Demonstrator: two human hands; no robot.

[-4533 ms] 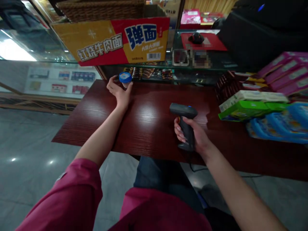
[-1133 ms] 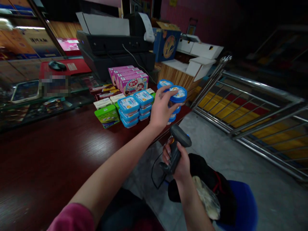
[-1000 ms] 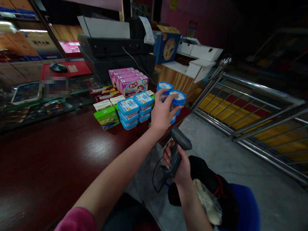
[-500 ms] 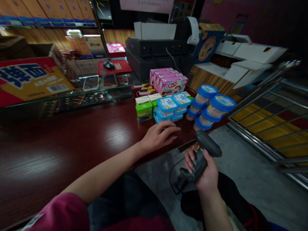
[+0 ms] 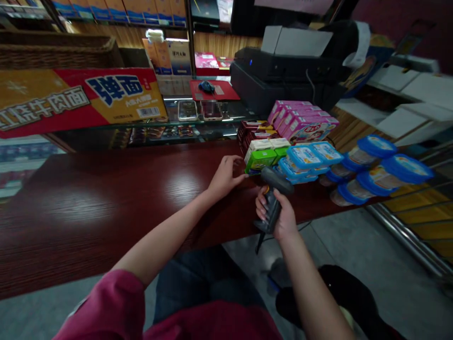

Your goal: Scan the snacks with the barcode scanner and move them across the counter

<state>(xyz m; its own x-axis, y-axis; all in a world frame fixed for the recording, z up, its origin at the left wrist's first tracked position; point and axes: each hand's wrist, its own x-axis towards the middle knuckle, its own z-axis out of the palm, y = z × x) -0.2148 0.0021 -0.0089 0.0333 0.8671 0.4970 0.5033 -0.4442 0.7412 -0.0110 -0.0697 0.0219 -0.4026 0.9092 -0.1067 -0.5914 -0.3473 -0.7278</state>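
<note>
Head view put the nearest green pack (image 5: 261, 159) straight off the fingertips of the left hand (image 5: 222, 177), to their right on the bench (image 5: 123, 208), and that short gap was the relation that mattered. The pack stood at the near left corner of the grouped goods, its long side seeming to run left to right with a slight slant, so the left hand came at its end rather than its broad face. Of the two hands, the left was the nearer; its fingers were moderately spread, the thumb low by the pack's bottom corner and the forefinger higher, with nothing held between them. Whether the thumb tip touched the pack or stopped just beside it could not be told.

The right hand (image 5: 285, 217) had its fingers wrapped round the handle of a barcode scanner (image 5: 278, 180), gripping it firmly by the look of it. The scanner's head was tilted, pointing up and to the left, and overlapped the green pack's right part in the view; how far apart they were in depth was unclear. Cream packs (image 5: 264, 145) sat just behind the green one, and flat blue tubs (image 5: 303, 157) stood stacked to its right
</note>
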